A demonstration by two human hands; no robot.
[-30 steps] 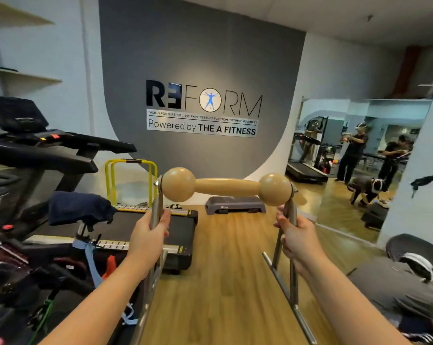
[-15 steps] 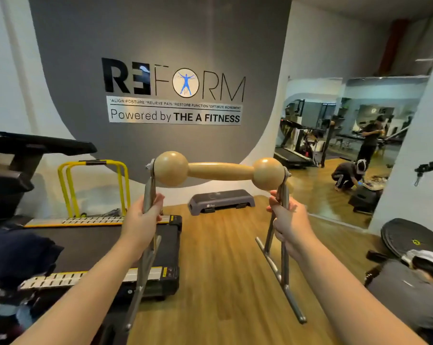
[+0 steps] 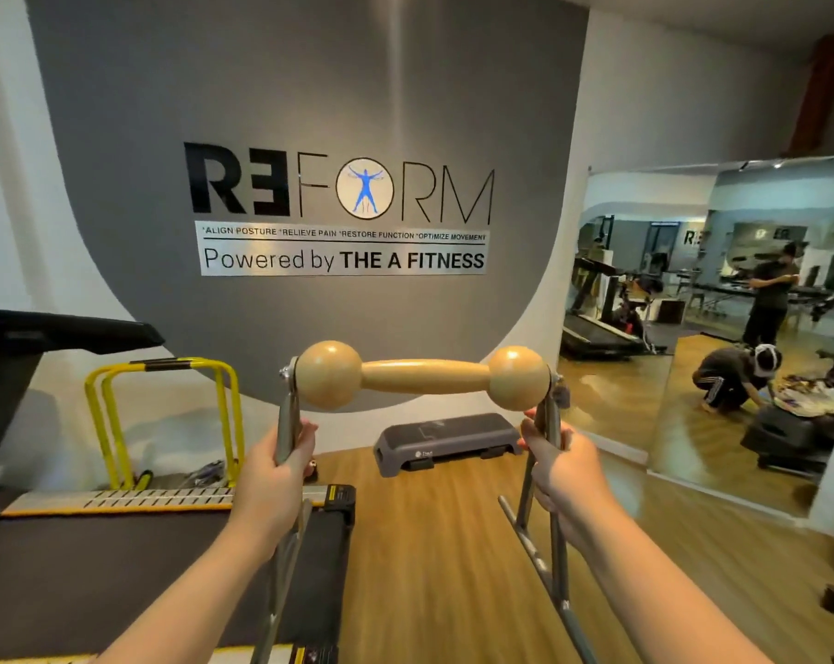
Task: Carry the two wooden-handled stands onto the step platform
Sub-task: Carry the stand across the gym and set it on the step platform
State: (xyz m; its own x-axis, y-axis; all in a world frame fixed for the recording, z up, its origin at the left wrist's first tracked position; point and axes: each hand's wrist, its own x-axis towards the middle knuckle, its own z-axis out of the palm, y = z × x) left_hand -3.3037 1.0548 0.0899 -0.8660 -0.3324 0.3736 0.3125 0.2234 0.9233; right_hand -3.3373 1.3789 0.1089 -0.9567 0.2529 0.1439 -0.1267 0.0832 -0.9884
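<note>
Head view | both hands [image 3: 273, 476] clamp stand [image 3: 424, 376] uprights (raised) | step platform [image 3: 446, 440] nearer than before

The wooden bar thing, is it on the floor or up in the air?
Up in the air. The left hand and right hand grip the stand by its metal legs.

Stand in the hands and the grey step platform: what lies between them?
Head view: only bare wood floor lies between the held stand and the step platform.
</note>
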